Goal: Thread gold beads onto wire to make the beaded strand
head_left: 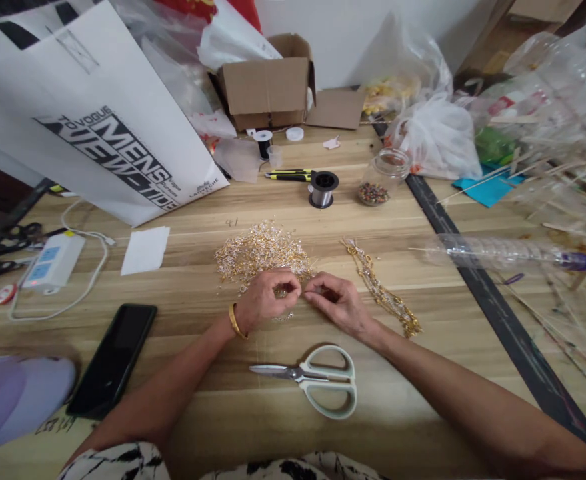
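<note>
My left hand, with a gold bracelet at its wrist, is closed in a pinch at the near edge of a pile of small gold and clear beads. Fingertip to fingertip with it, my right hand pinches too. What the fingers hold is too small to make out. Right of my right hand lies a bundle of gold and clear bead strands. A few loose silvery bits rest below my left hand. Nearer to me are scissors with pale green handles, blades pointing left.
Behind the pile stand a spool of wire, a yellow-black cutter and a glass jar of coloured beads. At left are a phone, a power strip and a white paper bag. Plastic bags crowd the back right.
</note>
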### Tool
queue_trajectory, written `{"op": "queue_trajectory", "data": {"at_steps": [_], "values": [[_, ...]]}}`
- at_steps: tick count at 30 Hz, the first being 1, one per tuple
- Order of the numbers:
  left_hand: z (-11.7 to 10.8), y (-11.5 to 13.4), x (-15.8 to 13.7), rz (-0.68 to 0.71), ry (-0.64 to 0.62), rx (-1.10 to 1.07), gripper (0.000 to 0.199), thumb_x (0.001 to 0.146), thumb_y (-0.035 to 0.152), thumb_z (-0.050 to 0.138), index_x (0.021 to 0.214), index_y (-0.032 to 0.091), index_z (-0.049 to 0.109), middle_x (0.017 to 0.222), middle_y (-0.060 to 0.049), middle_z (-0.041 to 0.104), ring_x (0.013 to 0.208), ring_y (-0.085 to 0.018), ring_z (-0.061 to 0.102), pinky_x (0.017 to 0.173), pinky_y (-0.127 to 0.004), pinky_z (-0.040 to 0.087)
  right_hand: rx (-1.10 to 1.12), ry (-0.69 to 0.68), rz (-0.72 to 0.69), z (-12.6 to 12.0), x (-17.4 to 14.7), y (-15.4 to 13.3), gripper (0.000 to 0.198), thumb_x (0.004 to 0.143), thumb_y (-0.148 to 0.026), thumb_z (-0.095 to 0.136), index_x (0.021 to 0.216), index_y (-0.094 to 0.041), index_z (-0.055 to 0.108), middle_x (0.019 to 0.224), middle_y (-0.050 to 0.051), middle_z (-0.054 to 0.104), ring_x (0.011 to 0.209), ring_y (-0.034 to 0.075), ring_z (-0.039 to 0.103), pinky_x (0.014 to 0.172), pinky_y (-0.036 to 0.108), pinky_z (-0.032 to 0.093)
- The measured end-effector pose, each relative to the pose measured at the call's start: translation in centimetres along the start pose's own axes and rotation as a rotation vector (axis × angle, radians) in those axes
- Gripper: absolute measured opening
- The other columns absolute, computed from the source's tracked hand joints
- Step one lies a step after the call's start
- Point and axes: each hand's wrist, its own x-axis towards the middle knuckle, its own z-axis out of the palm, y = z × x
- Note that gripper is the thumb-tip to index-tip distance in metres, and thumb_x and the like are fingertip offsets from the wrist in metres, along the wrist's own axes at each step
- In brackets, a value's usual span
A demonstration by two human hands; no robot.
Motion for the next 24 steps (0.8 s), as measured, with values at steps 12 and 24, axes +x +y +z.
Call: {"op": "queue_trajectory", "data": {"at_steps": [12, 24], "values": [[-0.23, -0.74, 0.16, -0.043, 0.086, 0.002, 0.012, 0.078, 0.015, 0.054, 0.067, 0.014, 0.060, 0.067, -0.002, 0.062, 0.064, -0.012, 0.054, 0.065, -0.024, 0.043, -0.023, 0.016, -0.010, -0.07, 0.05, -0.26, 0.016, 0.087, -0.029, 0.053, 0.079, -0.016, 0.057, 0.068, 0.001, 0.051, 0.059, 0.012, 0.045, 0.054, 0.024, 0.036], [0.12, -0.64, 0.04, 0.009, 0.031, -0.002, 0.015, 0.081, 0.021, 0.058, 0.069, 0.014, 0.062, 0.069, -0.003, 0.062, 0.068, -0.014, 0.055, 0.067, -0.026, 0.044, -0.043, -0.005, 0.024, 0.15, -0.02, -0.07, 0.018, 0.085, -0.033, 0.056, 0.079, -0.017, 0.059, 0.069, 0.001, 0.054, 0.059, 0.012, 0.046, 0.051, 0.023, 0.036]]}}
